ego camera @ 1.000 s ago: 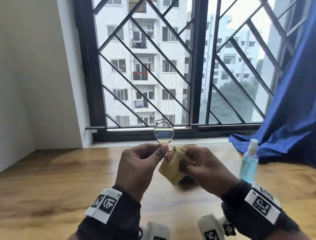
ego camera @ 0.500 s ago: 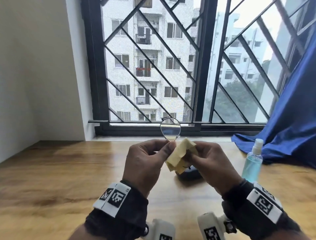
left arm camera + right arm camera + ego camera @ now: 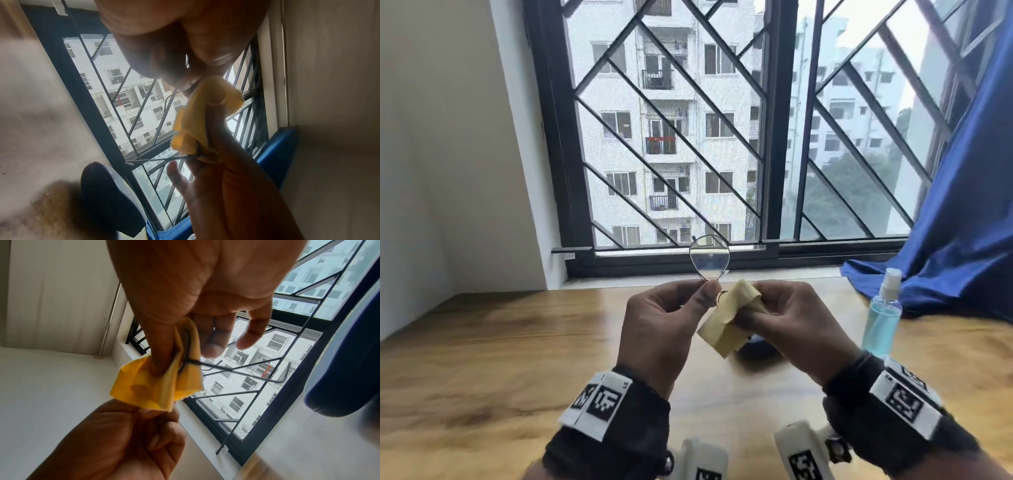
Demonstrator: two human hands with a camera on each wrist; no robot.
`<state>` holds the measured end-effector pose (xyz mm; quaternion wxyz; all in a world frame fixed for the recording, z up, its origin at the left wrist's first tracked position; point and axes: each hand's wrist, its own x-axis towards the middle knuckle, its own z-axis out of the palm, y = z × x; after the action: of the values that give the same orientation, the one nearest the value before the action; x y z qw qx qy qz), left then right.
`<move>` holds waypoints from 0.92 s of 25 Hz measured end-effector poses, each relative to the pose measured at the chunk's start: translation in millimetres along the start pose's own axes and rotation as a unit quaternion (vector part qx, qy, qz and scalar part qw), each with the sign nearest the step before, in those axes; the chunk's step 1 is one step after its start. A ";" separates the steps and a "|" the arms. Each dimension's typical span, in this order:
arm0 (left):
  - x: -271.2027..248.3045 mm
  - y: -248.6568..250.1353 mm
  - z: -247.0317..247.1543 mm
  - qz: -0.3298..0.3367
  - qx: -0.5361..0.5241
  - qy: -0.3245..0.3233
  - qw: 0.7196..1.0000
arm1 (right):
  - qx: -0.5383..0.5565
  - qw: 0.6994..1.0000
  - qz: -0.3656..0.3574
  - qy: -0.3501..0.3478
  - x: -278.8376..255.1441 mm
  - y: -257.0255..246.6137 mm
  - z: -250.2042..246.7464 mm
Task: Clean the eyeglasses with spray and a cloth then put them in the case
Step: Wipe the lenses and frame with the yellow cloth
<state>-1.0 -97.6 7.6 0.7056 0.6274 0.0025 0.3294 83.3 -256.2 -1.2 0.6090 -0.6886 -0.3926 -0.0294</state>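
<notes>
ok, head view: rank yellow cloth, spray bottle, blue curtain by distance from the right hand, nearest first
1. yellow cloth: pinched in the right hand, at its fingertips.
2. spray bottle: upright on the table, just right of the hand.
3. blue curtain: far right, behind the bottle.

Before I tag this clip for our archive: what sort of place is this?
Probably a room in an upper-floor flat. A wooden table stands against a barred window that faces apartment blocks, with a blue curtain at its right. A spray bottle stands on the table.
</notes>
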 end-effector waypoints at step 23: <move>-3.7 -4.5 2.2 0.064 0.086 -0.060 0.992 | 0.089 0.993 0.015 0.077 6.2 5.9 -9.0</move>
<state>-0.9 -101.3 2.6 0.6255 0.7032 -0.0512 0.3342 94.9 -260.6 -0.5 0.6963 -0.6335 -0.3352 -0.0379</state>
